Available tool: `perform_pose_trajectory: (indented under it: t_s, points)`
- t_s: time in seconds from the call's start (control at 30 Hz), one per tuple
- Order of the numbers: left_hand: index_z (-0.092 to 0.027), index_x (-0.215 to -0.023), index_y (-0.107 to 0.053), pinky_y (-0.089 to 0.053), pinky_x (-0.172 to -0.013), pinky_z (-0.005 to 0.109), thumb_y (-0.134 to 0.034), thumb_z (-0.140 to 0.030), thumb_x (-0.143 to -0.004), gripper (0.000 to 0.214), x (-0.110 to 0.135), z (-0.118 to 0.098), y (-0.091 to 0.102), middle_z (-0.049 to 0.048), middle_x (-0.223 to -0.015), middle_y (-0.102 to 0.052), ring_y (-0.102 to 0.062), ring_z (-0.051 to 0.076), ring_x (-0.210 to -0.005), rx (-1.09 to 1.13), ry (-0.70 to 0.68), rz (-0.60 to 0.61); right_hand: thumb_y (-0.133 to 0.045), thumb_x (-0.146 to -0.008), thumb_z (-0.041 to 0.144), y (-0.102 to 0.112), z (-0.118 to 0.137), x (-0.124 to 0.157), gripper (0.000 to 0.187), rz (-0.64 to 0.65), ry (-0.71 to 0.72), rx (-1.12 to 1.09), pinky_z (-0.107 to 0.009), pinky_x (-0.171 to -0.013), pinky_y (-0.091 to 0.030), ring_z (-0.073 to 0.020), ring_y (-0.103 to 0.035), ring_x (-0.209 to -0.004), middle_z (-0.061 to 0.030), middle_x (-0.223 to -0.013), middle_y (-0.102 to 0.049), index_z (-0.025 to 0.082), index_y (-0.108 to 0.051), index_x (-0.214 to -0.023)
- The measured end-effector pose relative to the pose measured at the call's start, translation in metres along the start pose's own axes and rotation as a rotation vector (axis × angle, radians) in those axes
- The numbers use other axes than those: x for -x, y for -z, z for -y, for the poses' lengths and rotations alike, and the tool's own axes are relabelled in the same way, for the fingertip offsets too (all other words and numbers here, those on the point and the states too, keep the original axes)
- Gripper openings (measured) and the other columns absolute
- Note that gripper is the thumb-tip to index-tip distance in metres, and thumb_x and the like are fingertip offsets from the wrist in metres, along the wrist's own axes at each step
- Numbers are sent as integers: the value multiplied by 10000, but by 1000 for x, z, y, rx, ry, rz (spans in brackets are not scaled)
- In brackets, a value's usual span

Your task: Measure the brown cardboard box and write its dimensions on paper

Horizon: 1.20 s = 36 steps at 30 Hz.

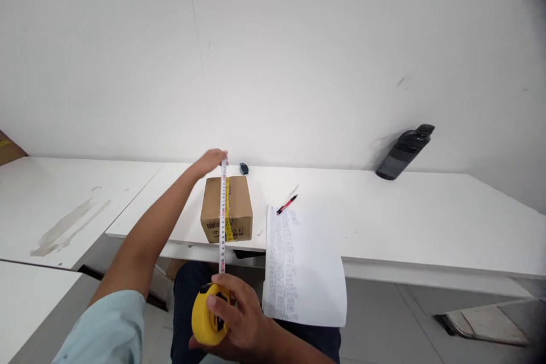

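Observation:
My right hand [245, 310] is wrapped round the yellow and black case of a tape measure [202, 318], low and close to me. From the case the white blade [222, 227] runs straight away over the top of a brown cardboard box [241, 196]. At the far end, past the box's back edge, my left hand [212, 160] pinches the tip of the blade. The box stands near the table's front edge, with yellow tape along its middle and printed marks on its front. Part of its top is hidden under the blade.
Right of the box, a sheet of handwritten paper [315, 273] hangs over the white table's [426, 222] edge, with a red and black pen [287, 205] at its top. A small dark object [244, 168] lies behind the box. A black bottle [403, 153] stands by the wall.

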<state>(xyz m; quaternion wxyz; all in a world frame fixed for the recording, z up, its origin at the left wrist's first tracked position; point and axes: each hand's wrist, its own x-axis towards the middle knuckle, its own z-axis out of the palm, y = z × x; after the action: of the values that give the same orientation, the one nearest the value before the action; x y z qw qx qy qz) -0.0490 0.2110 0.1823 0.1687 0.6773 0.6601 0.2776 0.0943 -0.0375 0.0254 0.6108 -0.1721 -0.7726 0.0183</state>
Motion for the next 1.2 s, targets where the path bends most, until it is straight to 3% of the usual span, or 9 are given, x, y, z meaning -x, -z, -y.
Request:
perform_pose_trajectory:
  t_s: [0.1,0.23,0.43,0.6,0.9,1.0,1.07,1.17,1.2]
  points:
    - [-172,-876,-700,-487,-891,409,-471,-392,-957,328,-5,4,-33,92,-1014,-723,-645,266,-1011,-170,28,92,-721,-798,528,-8,-1,6,792,94,-24,-61,-309,-776,-600,-264,-657,-1068,-209,-1175,-593,172,-358,-1406]
    - [-173,-909,-680,-391,-936,552,-321,-384,-967,420,-3,17,-55,176,-1098,-703,-585,383,-1132,-366,98,70,-756,-765,511,-17,-13,18,905,145,-105,-102,-310,-790,-594,-266,-665,-1069,-205,-1266,-568,212,-267,-1464]
    - [-244,-1097,-598,-410,-908,481,-246,-414,-971,410,-3,28,-51,106,-1171,-702,-618,315,-1097,-420,81,55,-776,-739,482,-35,-29,25,952,-30,-100,-128,-364,-884,-574,-300,-630,-1151,-200,-1336,-533,200,-273,-1496]
    - [-223,-1005,-575,-423,-868,424,-253,-411,-975,374,2,27,-52,100,-1079,-723,-647,279,-1016,-448,28,21,-637,-856,238,-35,-36,10,692,-89,-357,-79,-442,-1004,-512,-293,-531,-1299,-185,-1419,-512,209,-331,-1476]
    - [-186,-1016,-613,-425,-848,440,-175,-463,-987,519,1,21,-55,158,-1077,-721,-662,310,-1025,-558,-11,49,-609,-913,328,-30,-79,-33,644,12,-405,-39,-416,-1039,-488,-258,-505,-1323,-151,-1427,-498,246,-328,-1488]
    - [-177,-1024,-644,-396,-897,481,-165,-443,-987,549,-1,17,-54,181,-1113,-713,-645,338,-1078,-592,-41,47,-591,-910,487,-21,-83,-32,688,17,-378,-1,-418,-947,-539,-283,-533,-1271,-181,-1497,-383,239,-322,-1492]
    - [-176,-1011,-667,-397,-893,490,-161,-453,-983,577,-4,15,-54,184,-1117,-714,-643,351,-1080,-611,-51,46,-522,-932,539,-4,-93,-27,623,-114,-346,56,-385,-817,-573,-254,-610,-1115,-185,-1469,-387,247,-370,-1460]
    - [-180,-994,-691,-412,-867,471,-162,-468,-979,602,-6,15,-55,174,-1088,-727,-655,347,-1044,-642,-69,38,-362,-1012,374,38,-132,-20,388,-358,-464,286,-352,-776,-538,-211,-620,-968,-139,-1206,-570,223,-496,-1344]
    - [-181,-992,-695,-415,-865,462,-168,-468,-977,601,-7,15,-56,172,-1077,-731,-658,342,-1034,-645,-76,34,-320,-1020,315,54,-151,-19,379,-347,-576,382,-360,-820,-518,-218,-610,-994,-130,-1134,-600,201,-506,-1330]
